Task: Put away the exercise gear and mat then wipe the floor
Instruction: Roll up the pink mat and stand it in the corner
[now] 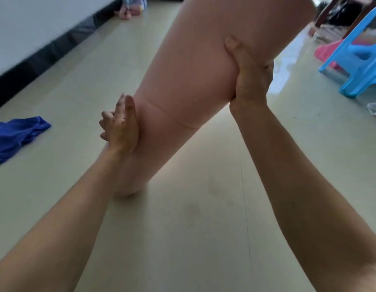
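Note:
A pale pink exercise mat (195, 66) hangs lifted off the floor, running from the top right down to a lower corner near the tiles at the centre. My right hand (249, 74) grips its right edge, thumb on the front face and fingers curled behind. My left hand (119, 123) presses against the mat's left edge with straight, spread fingers. A blue cloth (16, 137) lies crumpled on the floor at the left. More pink and blue gear (133, 7) sits by the wall at the top.
The floor is glossy cream tile (182, 228) with faint smudges. A white wall with a black skirting (46, 53) runs along the left. A light blue plastic stool (359, 57) and a pink item (326, 53) stand at the right, with a plastic bag (375, 109) nearby.

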Demonstrator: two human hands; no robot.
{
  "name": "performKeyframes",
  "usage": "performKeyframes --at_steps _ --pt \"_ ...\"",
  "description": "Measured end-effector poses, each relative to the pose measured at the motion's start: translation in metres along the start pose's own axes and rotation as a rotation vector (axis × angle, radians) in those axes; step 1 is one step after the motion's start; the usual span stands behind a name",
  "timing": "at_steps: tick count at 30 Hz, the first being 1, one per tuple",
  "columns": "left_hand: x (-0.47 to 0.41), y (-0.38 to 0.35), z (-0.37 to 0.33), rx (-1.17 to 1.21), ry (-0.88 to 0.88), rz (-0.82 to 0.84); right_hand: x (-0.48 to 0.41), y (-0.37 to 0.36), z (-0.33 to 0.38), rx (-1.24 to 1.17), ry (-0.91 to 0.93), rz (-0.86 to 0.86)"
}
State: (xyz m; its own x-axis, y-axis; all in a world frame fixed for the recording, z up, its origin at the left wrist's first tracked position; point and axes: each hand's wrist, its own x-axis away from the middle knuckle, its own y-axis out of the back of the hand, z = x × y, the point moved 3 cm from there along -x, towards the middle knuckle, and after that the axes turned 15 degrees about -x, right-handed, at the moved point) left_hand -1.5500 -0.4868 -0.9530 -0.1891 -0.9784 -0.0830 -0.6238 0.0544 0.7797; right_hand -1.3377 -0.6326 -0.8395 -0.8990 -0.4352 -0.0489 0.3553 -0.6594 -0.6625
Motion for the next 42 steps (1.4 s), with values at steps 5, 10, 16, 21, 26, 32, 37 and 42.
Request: performKeyframes --at_steps 5,10,16,21,26,32,37,42 --pt "-0.004 0.070 -0.046 0.535 -0.095 0.072 0.031 -0.071 0.035 0.193 0.087 0.409" --pt "0.021 0.114 -0.040 0.700 0.065 0.077 0.069 -0.078 -0.002 0.352 -0.206 0.660" --pt "0.015 0.173 -0.023 0.816 0.035 -0.008 0.091 -0.097 -0.004 0.344 -0.277 0.627" --pt "-0.014 0.250 -0.059 0.884 -0.323 0.126 0.075 -0.142 0.045 0.209 -0.208 0.592" --pt "-0.033 0.269 -0.085 0.509 -0.239 0.228 0.075 -0.181 0.044 0.497 -0.234 0.703" --pt "-0.048 0.286 -0.105 0.170 -0.045 0.261 0.051 -0.186 0.031 0.652 -0.246 0.617" --pt "-0.054 0.292 -0.116 -0.105 -0.129 0.360 0.037 -0.185 0.035 0.603 -0.320 0.563" --pt "-0.056 0.296 -0.107 -0.005 -0.201 0.466 0.023 -0.191 0.058 1.057 -0.196 0.685"
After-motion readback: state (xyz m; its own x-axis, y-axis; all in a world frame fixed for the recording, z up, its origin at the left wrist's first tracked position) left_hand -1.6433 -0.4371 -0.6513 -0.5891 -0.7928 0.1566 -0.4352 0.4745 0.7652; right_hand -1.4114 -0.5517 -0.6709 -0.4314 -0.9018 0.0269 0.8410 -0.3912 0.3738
